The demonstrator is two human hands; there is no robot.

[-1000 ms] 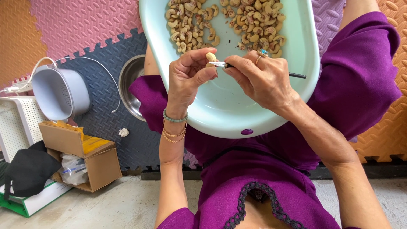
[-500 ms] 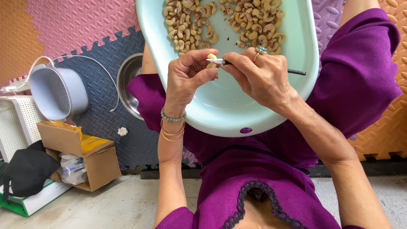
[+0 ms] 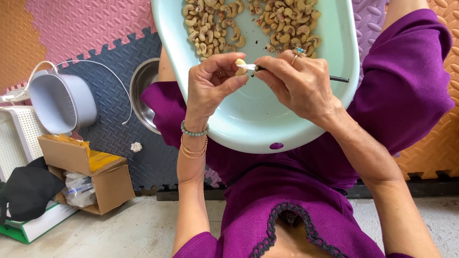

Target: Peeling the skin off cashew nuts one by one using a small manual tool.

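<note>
A pale green oval basin (image 3: 248, 119) rests on my lap, with several cashew nuts (image 3: 224, 24) piled at its far end. My left hand (image 3: 210, 88) pinches one cashew nut (image 3: 240, 66) between thumb and fingers above the basin. My right hand (image 3: 299, 83), with a ring on one finger, grips a small knife (image 3: 267, 68) with a dark handle; its blade tip touches the held nut. Beaded and gold bracelets circle my left wrist.
A steel bowl (image 3: 143, 93) sits on the dark foam mat left of my knee. Further left are a grey strainer basket (image 3: 62, 102), a white cable, an open cardboard box (image 3: 91, 177), a black cloth and a white crate. Coloured foam mats cover the floor.
Both hands with the nut and knife have shifted slightly up toward the nut pile. The knife keeps working at the nut; the view has drifted a little.
</note>
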